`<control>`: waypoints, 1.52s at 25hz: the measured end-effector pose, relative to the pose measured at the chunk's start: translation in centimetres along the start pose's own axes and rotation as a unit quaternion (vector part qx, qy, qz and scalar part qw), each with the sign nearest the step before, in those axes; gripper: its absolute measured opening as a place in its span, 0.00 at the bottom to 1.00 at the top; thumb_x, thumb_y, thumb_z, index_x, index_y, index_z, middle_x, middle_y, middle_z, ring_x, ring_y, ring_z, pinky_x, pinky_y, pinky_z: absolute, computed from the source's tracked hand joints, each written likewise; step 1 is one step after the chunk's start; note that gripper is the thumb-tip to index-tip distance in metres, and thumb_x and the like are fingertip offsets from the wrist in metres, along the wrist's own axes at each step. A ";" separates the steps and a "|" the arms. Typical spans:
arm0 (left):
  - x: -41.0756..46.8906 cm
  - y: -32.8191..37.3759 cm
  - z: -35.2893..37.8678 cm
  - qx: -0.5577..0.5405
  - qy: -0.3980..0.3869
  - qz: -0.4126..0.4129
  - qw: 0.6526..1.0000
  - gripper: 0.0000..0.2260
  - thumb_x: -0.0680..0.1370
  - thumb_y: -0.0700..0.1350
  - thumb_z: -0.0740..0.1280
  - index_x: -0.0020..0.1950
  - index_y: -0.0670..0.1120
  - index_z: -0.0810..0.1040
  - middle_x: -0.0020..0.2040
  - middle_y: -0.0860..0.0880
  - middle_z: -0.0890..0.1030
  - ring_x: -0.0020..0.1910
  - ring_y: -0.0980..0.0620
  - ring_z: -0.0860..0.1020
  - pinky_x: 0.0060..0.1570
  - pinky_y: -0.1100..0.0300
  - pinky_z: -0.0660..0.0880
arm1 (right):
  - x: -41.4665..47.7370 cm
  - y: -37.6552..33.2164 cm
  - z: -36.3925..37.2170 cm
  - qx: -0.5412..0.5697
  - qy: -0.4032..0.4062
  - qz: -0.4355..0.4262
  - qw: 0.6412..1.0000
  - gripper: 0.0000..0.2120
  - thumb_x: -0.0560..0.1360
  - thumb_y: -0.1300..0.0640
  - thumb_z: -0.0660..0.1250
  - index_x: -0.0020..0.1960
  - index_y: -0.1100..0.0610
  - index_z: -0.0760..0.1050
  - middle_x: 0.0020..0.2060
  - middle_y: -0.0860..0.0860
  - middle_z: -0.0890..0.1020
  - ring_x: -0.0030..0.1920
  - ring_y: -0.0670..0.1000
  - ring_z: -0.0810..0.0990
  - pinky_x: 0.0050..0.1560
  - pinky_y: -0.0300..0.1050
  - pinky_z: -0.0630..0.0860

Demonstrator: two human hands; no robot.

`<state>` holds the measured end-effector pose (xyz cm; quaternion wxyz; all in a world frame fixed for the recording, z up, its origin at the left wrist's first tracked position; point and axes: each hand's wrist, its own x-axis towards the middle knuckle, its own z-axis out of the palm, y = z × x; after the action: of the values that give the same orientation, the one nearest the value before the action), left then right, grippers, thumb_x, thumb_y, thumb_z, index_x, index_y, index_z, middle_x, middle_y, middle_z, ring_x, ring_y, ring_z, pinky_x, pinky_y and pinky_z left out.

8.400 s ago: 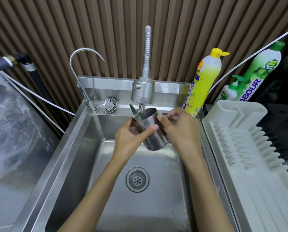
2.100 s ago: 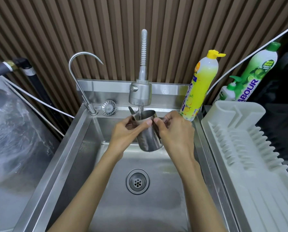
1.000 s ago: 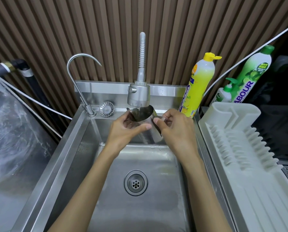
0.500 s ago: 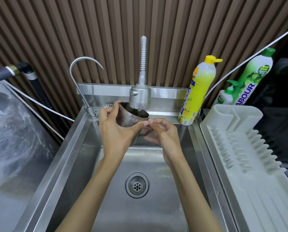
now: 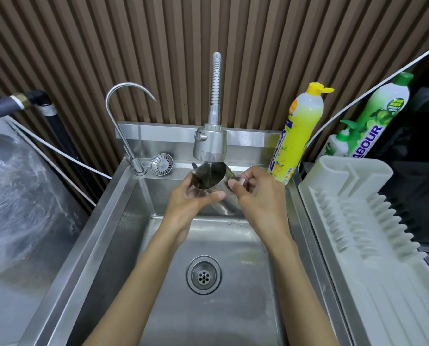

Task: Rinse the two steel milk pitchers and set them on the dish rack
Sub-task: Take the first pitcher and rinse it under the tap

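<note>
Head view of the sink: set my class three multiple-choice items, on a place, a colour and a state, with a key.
1. Where is the steel pitcher? A under the spray tap; B on the dish rack; C beside the drain.
2. What colour is the cap of the bottle nearest the tap? A red; B yellow; C blue.
3. What is the left hand doing? A lying flat; B gripping the pitcher; C holding a bottle.
Key: 1 A, it sits just below the tap head; 2 B, the cap is yellow; 3 B, thumb and fingers curl round its body.
</note>
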<state>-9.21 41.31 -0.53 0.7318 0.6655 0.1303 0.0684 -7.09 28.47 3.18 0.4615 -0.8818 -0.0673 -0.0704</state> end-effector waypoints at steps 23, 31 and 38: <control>0.7 -1.6 -2.4 0.055 0.006 -0.040 0.998 0.21 0.62 0.45 0.79 0.53 0.44 0.82 0.44 0.52 0.86 0.46 0.59 0.81 0.48 0.73 0.74 | 1.0 0.7 2.0 -0.003 -0.035 0.030 0.999 0.08 0.71 0.51 0.69 0.38 0.54 0.75 0.37 0.54 0.83 0.44 0.57 0.81 0.44 0.45 0.73; 3.8 -5.6 0.1 0.283 0.015 -0.119 0.952 0.07 0.68 0.41 0.72 0.38 0.47 0.75 0.40 0.46 0.79 0.44 0.47 0.75 0.42 0.59 0.67 | 2.5 1.5 4.6 -0.155 -0.057 -0.106 0.981 0.11 0.71 0.69 0.60 0.53 0.62 0.72 0.50 0.61 0.79 0.52 0.63 0.75 0.38 0.47 0.62; 4.0 -4.6 0.1 0.270 0.014 -0.060 0.961 0.13 0.71 0.39 0.70 0.56 0.42 0.79 0.49 0.45 0.83 0.49 0.49 0.78 0.46 0.62 0.67 | 2.6 3.1 6.1 -0.168 -0.083 -0.159 0.969 0.13 0.69 0.72 0.58 0.52 0.66 0.72 0.58 0.61 0.74 0.62 0.63 0.68 0.45 0.54 0.71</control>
<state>-5.68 41.82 -5.54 0.5255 0.8284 0.1942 -0.0044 -3.62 31.90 -2.29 0.2826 -0.9274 -0.2317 -0.0802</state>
